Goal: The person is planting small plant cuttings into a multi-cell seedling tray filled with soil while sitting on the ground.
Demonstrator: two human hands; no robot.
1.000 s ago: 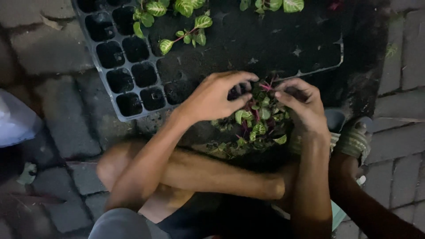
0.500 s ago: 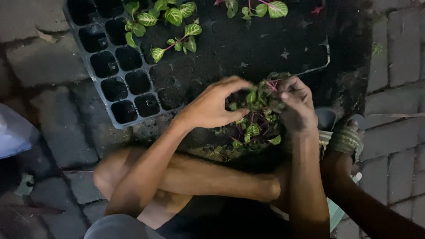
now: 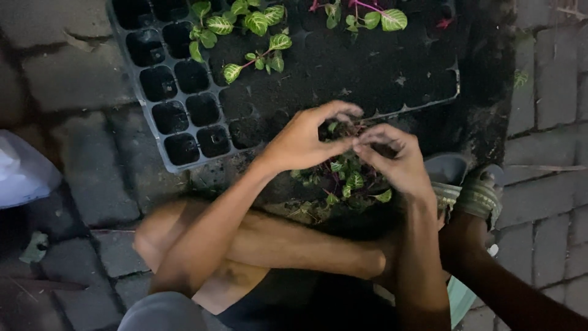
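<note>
My left hand and my right hand meet over a loose bunch of small cuttings with green, pale-veined leaves and reddish stems. Fingertips of both hands pinch together at the top of the bunch, gripping stems. The bunch lies on the ground just in front of a black seedling tray. Soil fills the tray's right part; its left cells are hollow. Several planted cuttings stand in the soil at the far side.
Grey paving bricks surround the tray. A white bag lies at the left edge. My bent knee and a sandalled foot are near the bunch. Spilled soil darkens the ground right of the tray.
My right hand has moved left and down to meet my left hand's fingertips. The lifted cuttings have dropped lower into the bunch. The view has shifted slightly.
</note>
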